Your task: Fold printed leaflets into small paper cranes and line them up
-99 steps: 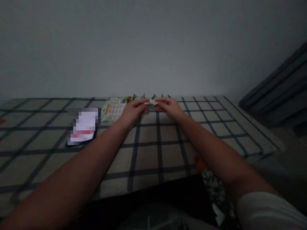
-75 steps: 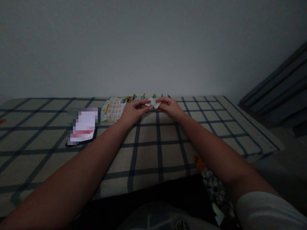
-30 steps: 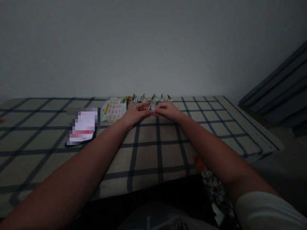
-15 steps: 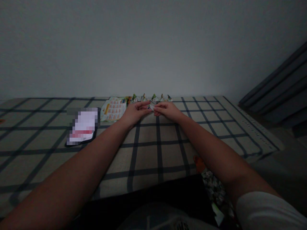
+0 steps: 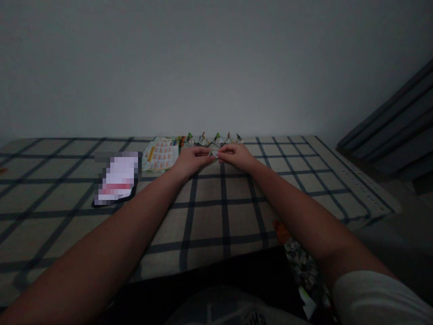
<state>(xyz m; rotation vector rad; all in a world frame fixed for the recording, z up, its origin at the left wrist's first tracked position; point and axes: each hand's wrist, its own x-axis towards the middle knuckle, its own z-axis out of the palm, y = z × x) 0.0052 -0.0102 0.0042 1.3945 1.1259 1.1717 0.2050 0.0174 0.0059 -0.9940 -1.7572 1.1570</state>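
A small folded piece of printed paper (image 5: 213, 154) is pinched between my two hands, just above the checked tablecloth. My left hand (image 5: 193, 158) has its thumb and fingers closed on the left end of it. At the other end, my right hand (image 5: 235, 155) grips it between thumb and fingertips. Behind the hands, several small pointed folded-paper pieces (image 5: 218, 137) stand in a row near the wall. Printed sheets (image 5: 162, 153), one with calendar-like blocks, lie to the left of my left hand.
A phone (image 5: 118, 176) with a lit, blurred screen rests on the checked cloth (image 5: 206, 216) at the left. By my lap at lower right sits a heap of crumpled or folded papers (image 5: 302, 266) beside something orange (image 5: 281, 231). A grey curtain (image 5: 395, 126) hangs at the right.
The fingers of my left hand have curled in closer around the small paper piece, and its printed face shows more plainly. Both arms stay nearly in place.
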